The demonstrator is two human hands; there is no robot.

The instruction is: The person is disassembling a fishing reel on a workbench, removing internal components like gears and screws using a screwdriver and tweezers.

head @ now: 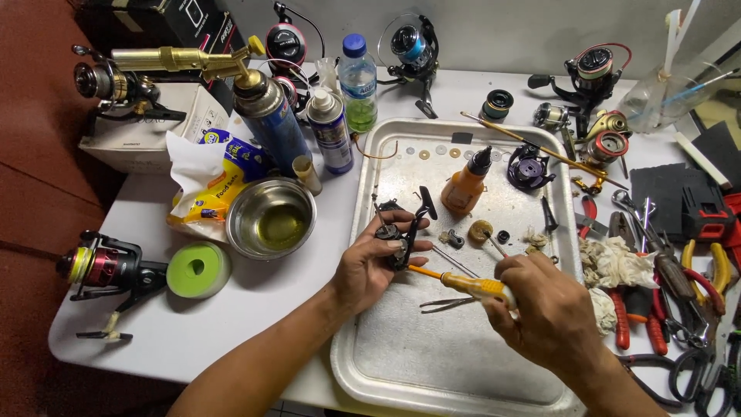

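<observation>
While left fingers (390, 249) grip the reel body (401, 235), the screwdriver (463, 284) tip touches it.

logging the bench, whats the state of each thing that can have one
left hand: gripping reel body
right hand: gripping screwdriver, tip at reel body
orange bottle: upright, capped
water bottle: upright, capped
steel bowl: holds yellowish liquid
tweezers: lying on tray

Around the metal tray (363, 208) we count two spray cans (330, 130), one water bottle (358, 83), one steel bowl (272, 218), one orange oil bottle (465, 188) and one green spool (198, 269).
</observation>
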